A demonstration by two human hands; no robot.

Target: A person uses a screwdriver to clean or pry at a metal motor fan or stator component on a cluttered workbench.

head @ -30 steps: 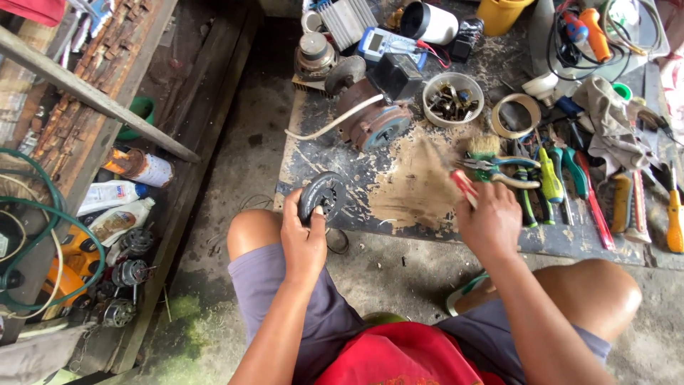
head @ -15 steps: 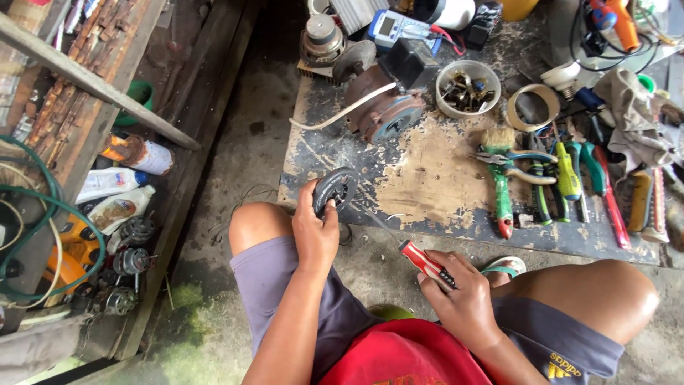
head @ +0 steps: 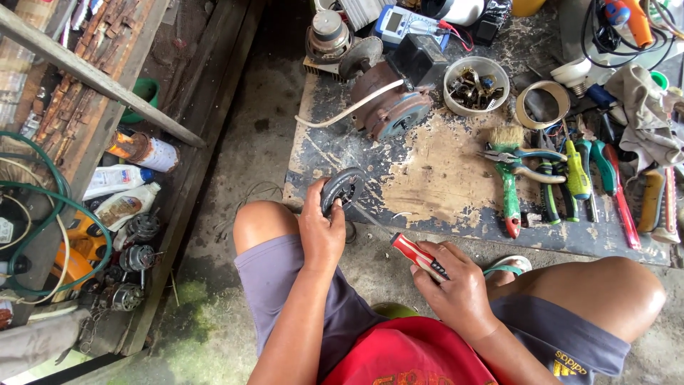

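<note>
Both hands are busy now. I see my left hand [head: 322, 232] wrapped around a round dark metal part [head: 340, 191], holding it at the near edge of the work board [head: 442, 171], just above my left knee. It has stayed there the whole time. My right hand [head: 456, 285] is closed around a screwdriver [head: 417, 255] with a red handle, and its thin tip points toward the round part. A second ago this hand was far out on the board, reaching among the tools. Half a second ago it was back by my lap with the screwdriver. Now it sits a bit closer to the left hand. On the board, a rusty motor [head: 388, 103] lies beside a white bowl of small parts [head: 476, 85]. Green pliers [head: 524, 160] and a paint brush [head: 509, 178] lie to the right.
</note>
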